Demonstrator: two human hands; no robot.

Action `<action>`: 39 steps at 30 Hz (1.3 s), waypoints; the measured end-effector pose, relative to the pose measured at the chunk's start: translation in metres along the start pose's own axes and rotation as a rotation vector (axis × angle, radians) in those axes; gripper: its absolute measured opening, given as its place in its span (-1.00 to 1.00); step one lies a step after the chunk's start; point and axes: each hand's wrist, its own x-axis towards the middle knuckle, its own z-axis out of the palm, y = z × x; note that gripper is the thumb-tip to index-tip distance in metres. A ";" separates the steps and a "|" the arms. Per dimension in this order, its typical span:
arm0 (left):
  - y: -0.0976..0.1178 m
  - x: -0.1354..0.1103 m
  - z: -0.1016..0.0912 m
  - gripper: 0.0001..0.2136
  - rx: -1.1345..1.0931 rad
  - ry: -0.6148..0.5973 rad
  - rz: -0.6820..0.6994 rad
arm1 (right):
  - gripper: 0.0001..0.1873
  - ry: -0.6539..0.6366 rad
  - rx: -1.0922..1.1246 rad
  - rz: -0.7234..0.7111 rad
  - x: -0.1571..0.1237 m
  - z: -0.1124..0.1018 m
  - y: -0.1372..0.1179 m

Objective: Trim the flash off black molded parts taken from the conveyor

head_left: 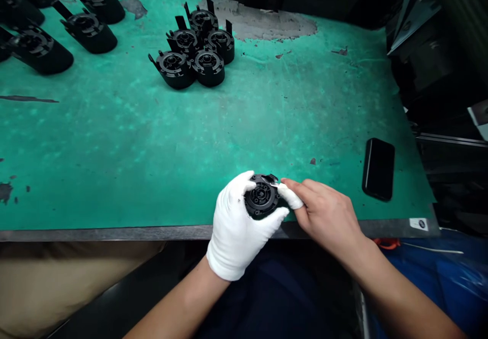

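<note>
My left hand point(238, 222), in a white glove, is closed around a round black plastic part point(261, 194) just above the bench's front edge. The part's face, with concentric rings and small holes, is turned up. My right hand point(324, 204) is bare except for a white wrap on the thumb. Its thumb and forefinger pinch a thin, shiny blade-like piece point(273, 182) at the part's upper right rim. Most of that piece is hidden by the fingers. A dark tab sticks up at the same spot on the rim.
Several similar black housings point(208, 67) stand grouped at the back middle of the green mat point(267, 120). Taller black housings point(89, 31) stand at the back left. A black phone point(378, 169) lies at the right. Below the right edge are an orange handle point(387, 243) and blue plastic point(450, 278).
</note>
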 end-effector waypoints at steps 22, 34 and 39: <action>0.003 -0.001 0.008 -0.40 -0.011 0.078 -0.008 | -0.66 -0.045 -0.057 0.036 -0.039 -0.006 0.000; -0.006 0.015 -0.019 -0.32 -0.005 -0.202 0.055 | -0.65 -0.085 0.132 -0.053 -0.023 -0.020 0.023; -0.012 0.040 -0.045 -0.26 -0.043 -0.450 0.042 | -0.64 -0.155 0.025 -0.284 0.000 -0.026 0.041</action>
